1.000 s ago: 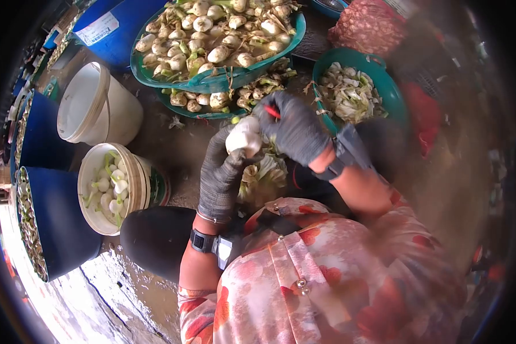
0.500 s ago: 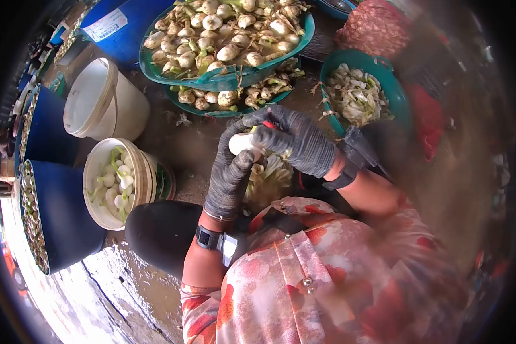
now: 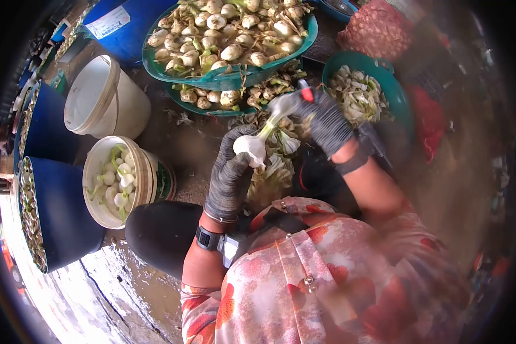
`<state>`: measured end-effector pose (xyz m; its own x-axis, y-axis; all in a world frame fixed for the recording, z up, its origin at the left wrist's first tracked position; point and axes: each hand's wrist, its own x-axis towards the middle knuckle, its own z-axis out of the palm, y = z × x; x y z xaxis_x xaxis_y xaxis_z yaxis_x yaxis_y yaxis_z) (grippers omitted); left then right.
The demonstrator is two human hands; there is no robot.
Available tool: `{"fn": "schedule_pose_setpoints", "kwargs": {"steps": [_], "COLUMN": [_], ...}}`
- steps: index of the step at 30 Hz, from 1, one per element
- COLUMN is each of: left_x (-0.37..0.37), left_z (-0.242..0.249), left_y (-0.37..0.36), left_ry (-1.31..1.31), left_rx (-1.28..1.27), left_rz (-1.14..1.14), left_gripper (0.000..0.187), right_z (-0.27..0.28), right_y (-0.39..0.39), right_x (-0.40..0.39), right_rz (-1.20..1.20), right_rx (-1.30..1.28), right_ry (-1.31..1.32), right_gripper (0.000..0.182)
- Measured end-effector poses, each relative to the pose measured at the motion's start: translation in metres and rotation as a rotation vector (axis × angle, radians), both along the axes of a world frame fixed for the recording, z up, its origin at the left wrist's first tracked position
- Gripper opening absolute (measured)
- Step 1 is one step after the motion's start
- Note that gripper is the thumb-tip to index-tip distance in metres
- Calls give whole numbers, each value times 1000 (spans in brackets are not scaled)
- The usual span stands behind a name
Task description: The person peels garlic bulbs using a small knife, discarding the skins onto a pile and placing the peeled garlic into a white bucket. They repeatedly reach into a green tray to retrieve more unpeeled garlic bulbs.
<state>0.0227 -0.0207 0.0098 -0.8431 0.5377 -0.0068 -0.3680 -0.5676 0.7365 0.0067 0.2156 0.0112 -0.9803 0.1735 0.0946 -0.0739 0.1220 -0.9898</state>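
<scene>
My left hand (image 3: pixel 229 175), in a grey glove, is wrapped round a white bulb (image 3: pixel 251 150) with a pale green stalk. My right hand (image 3: pixel 324 118), gloved too, is closed up and to the right of it, on a red-handled tool (image 3: pixel 307 93). A strip of whitish skin (image 3: pixel 282 106) stretches from the bulb's stalk to the right fingers. Loose peelings (image 3: pixel 272 175) lie below, between the hands and my lap.
A green basin (image 3: pixel 235 76) of unpeeled bulbs stands ahead. To its right is a green tub (image 3: pixel 397 97) of peelings. On the left are a white bucket (image 3: pixel 92 97), a bucket (image 3: pixel 136 172) of peeled bulbs and a blue barrel (image 3: pixel 69 218).
My right hand has moved up and right, away from the bulb, drawing out a strip of skin. The left hand still holds the bulb, whose stalk now shows.
</scene>
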Motion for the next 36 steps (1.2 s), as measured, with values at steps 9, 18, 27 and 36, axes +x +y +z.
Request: {"fn": "schedule_pose_setpoints", "kwargs": {"steps": [9, 18, 27, 36], "left_x": [-4, 4, 4, 6], "left_z": [-9, 1, 4, 8], "left_y": [2, -1, -5, -6], "left_ry": [-72, 83, 476, 143], "left_rx": [26, -377, -565, -582], "left_rz": [-2, -15, 6, -236], "left_gripper": [70, 67, 77, 60], "right_z": [75, 71, 73, 53], "right_y": [-23, -48, -54, -50], "right_x": [27, 31, 23, 31], "right_rz": [-37, 360, 323, 368], "right_rx": [730, 993, 951, 999], "right_ry": [250, 159, -47, -40], "right_gripper": [35, 24, 23, 35]}}
